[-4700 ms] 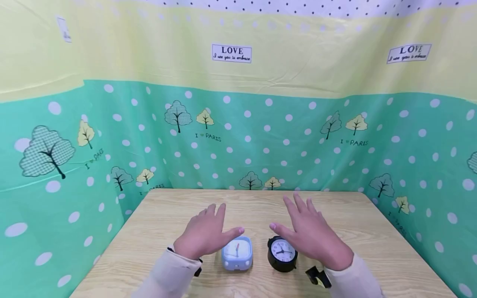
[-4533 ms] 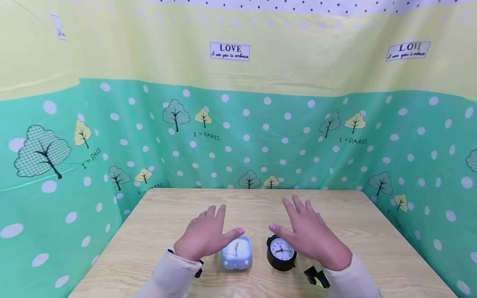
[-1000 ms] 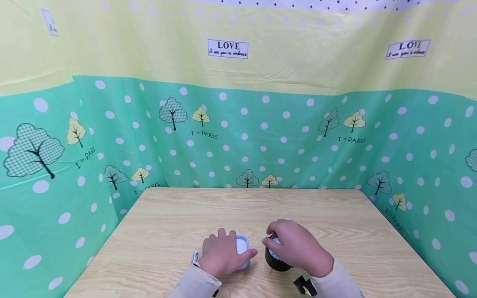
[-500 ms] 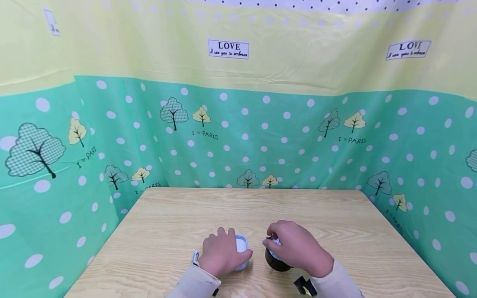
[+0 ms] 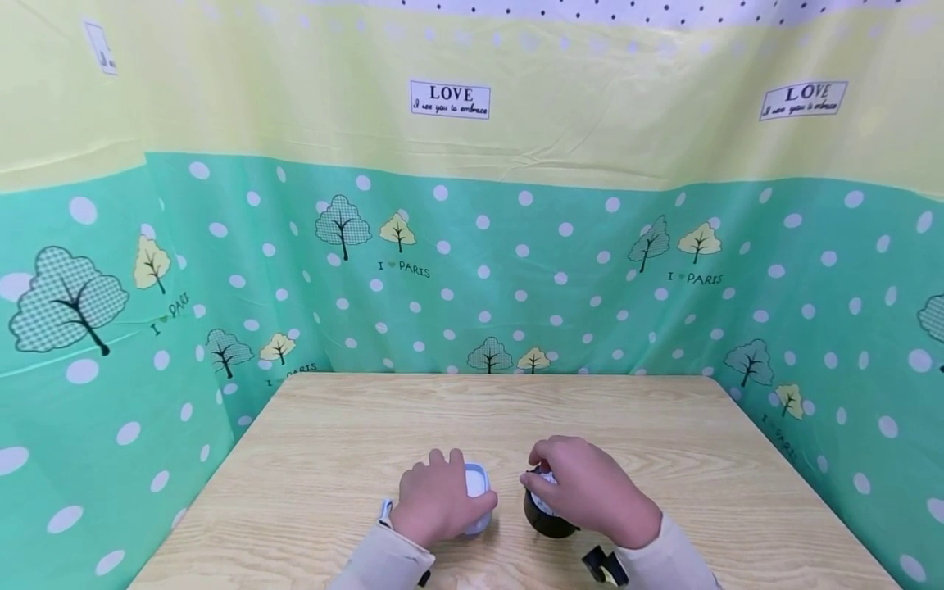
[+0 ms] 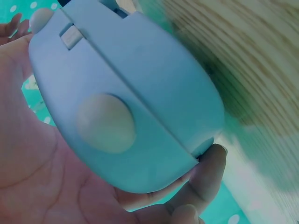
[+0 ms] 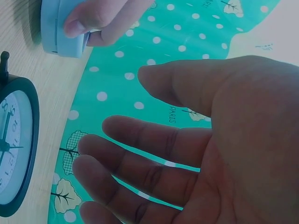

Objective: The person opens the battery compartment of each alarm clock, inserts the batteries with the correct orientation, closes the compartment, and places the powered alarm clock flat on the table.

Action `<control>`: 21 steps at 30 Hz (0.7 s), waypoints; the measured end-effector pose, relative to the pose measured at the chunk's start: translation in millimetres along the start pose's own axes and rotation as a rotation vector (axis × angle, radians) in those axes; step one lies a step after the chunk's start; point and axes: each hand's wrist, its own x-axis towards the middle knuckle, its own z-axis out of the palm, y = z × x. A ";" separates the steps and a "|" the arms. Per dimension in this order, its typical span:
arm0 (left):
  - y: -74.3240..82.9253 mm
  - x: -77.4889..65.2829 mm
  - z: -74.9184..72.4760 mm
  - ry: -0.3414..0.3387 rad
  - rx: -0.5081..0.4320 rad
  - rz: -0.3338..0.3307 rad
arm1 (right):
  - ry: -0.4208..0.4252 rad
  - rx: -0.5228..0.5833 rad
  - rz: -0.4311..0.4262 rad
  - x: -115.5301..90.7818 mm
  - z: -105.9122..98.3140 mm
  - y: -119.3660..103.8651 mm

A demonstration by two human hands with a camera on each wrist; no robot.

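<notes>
My left hand (image 5: 435, 501) grips a small light-blue alarm clock (image 5: 475, 480) on the table, thumb on its right side. The left wrist view shows the clock's rounded blue case (image 6: 154, 88) with pale round feet, between palm and fingers; its dial faces away there. My right hand (image 5: 593, 494) hovers over a round black alarm clock (image 5: 544, 523), covering much of its dial in the head view. In the right wrist view the fingers of this hand (image 7: 233, 135) are loosely bent and hold nothing; the black clock (image 7: 35, 140) stands apart from them, its white dial partly showing.
Both clocks are on a light wood-grain table (image 5: 354, 442), near its front, a short gap between them. A green and yellow curtain (image 5: 413, 311) printed with dots and trees encloses the back and sides. Black straps (image 5: 605, 565) sit at the wrists.
From raised above the clocks with fingers spread, both hands have come down. The left has closed round the blue clock, its thumb drawing in; the right has lowered over the black clock, fingers bending.
</notes>
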 end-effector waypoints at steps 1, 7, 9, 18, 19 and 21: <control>0.0 0.1 -0.1 0.001 -0.005 -0.002 | 0.002 -0.001 -0.001 -0.1 -0.1 -0.2; -0.6 1.4 -0.2 0.022 -0.039 -0.009 | 0.011 -0.004 -0.008 -0.6 0.2 0.0; -0.8 1.8 0.0 0.028 -0.043 -0.007 | 0.009 -0.003 -0.009 -0.7 0.3 0.1; -1.9 2.8 -0.8 0.051 -0.056 0.009 | 0.003 -0.009 -0.007 -0.6 0.4 0.7; -2.0 2.8 -1.1 0.054 -0.062 0.010 | 0.003 -0.009 -0.007 -0.6 0.3 0.6; -2.3 2.9 -1.9 0.059 -0.077 0.010 | 0.003 -0.007 -0.007 -0.7 0.1 0.6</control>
